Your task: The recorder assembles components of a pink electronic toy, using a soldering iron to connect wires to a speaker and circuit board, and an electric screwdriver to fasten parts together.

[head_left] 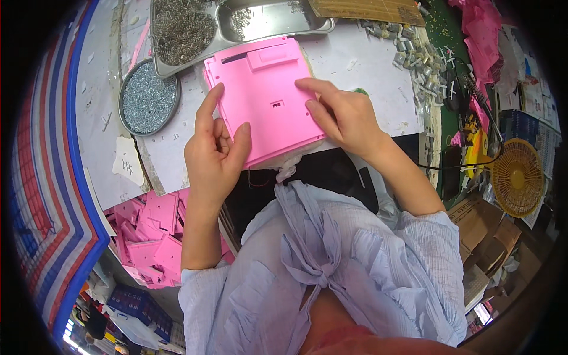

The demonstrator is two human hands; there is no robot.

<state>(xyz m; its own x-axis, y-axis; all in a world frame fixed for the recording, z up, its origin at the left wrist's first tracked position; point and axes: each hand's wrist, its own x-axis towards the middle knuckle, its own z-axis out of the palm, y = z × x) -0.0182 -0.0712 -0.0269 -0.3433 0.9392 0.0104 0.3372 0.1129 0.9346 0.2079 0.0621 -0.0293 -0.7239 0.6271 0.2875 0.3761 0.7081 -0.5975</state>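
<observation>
In the head view, the step in hand looks to be steadying the pink panel [260, 112] between two hands. It lies face up at the near edge of the white table [378, 89], slightly skewed, with its raised block at the far end. To do this well, I would press evenly from both sides, since a thin plastic sheet like this would probably bow or slip if one thumb bore down harder. Fingertips are best near the rim, leaving the small slot in the middle uncovered. The left side also wants care, as the round bowl [145, 134] of small metal pieces stands near that hand.

The left hand [213, 148] grasps the left side, index finger stretched along the edge, thumb on the face, other fingers curled. The right hand [349, 112] comes in from the right, grasping that side with index finger and thumb spread on the face. Whether any fingers support the underside is hidden, so I cannot be sure.
</observation>
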